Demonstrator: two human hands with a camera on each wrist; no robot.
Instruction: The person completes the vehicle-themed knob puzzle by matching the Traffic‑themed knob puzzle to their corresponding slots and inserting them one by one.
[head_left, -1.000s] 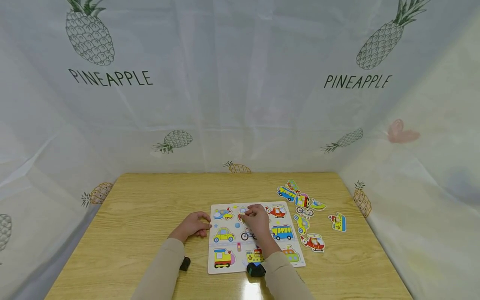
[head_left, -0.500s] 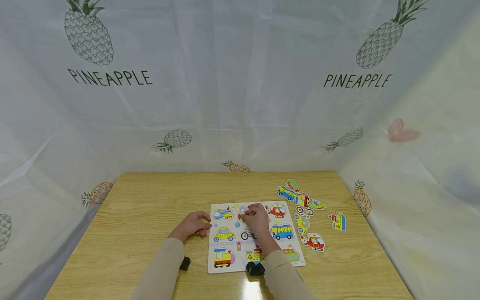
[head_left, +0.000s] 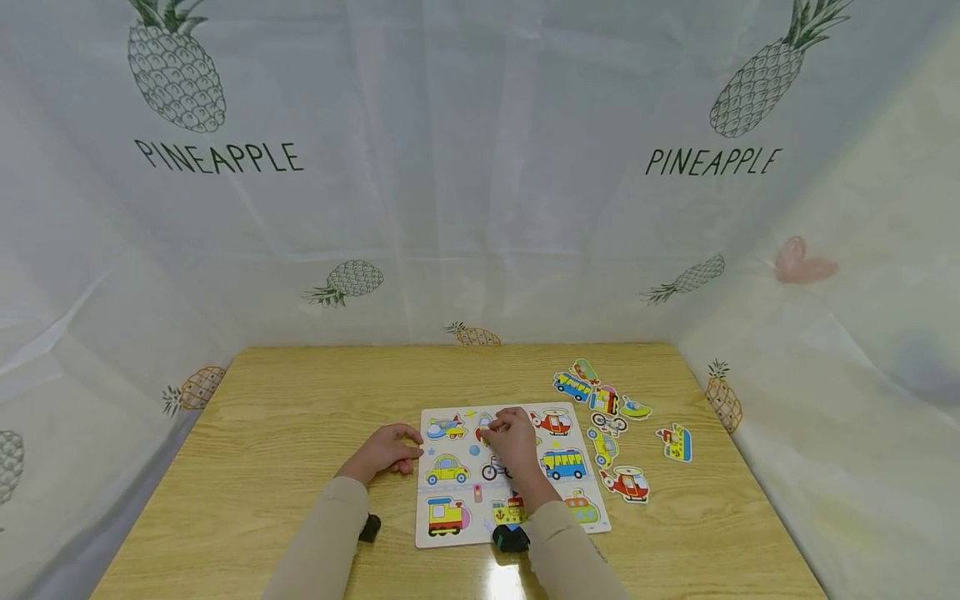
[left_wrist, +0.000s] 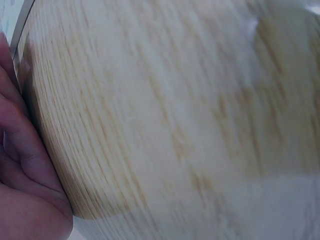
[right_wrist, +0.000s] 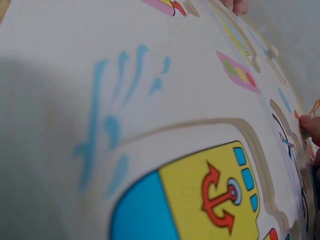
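A white puzzle board point(head_left: 480, 537) printed with vehicles lies on the table. My right hand point(head_left: 516, 442) is over its top row, thumb and index finger brought together at the middle picture; the fingertips cover most of that spot, so whether they pinch a piece cannot be seen. In the right wrist view, fingertips point(right_wrist: 311, 127) show at the right edge beside orange and red marks. My left hand point(head_left: 386, 452) rests at the board's left edge, fingers loosely bent, fingertips at the rim; the left wrist view shows its curled fingers point(left_wrist: 25, 145) and the table.
Several loose puzzle pieces lie right of the board, including a bus point(head_left: 573, 387), a train point(head_left: 604, 401), a bicycle point(head_left: 609, 425), a car point(head_left: 603, 447), a helicopter point(head_left: 627, 485) and a ship point(head_left: 677, 443). White pineapple-print cloth point(head_left: 480, 208) surrounds the wooden table point(head_left: 315, 392).
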